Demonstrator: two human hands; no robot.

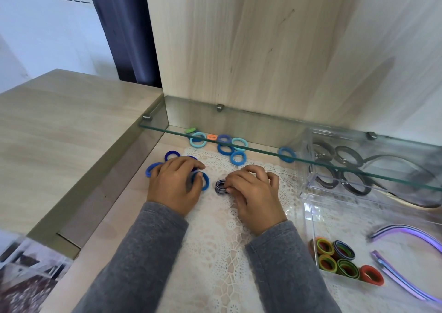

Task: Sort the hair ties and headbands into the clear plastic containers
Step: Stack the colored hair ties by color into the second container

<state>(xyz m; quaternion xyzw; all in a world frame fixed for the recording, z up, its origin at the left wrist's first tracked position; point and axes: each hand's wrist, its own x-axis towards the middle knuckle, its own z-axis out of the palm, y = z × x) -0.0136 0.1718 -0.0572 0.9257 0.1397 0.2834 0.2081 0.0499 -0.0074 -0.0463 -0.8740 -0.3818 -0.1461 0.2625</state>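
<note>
Fingertips [230,189] of the right hand [256,193] curl in and pinch a small stack of dark striped hair ties [221,186] at centre frame, the stack resting on the lace doily [215,253]. Just left of it, the left hand [177,183] lies palm-down with gently bent fingers over a few deep blue hair ties [172,155]; its thumb touches one blue ring [204,181], but whether it grips any of them cannot be told. A narrow strip of bare doily separates the two hands.

Above the hands, the front edge of a glass shelf [263,150] cuts across the frame from centre left down to the right, low over the work surface. Beyond that edge, a cluster of light blue hair ties [224,145] lies near the back panel, and a single blue tie [287,154] sits apart to the right.

A wooden side wall [124,176] closes the left. At right, a clear container [305,174] holding black hair ties [348,156] stands under the shelf; a second clear container [311,233] below it holds multicoloured hair ties [334,260] and purple headbands [406,231]. The doily in the lower centre lies open between the grey sleeves [143,265].
</note>
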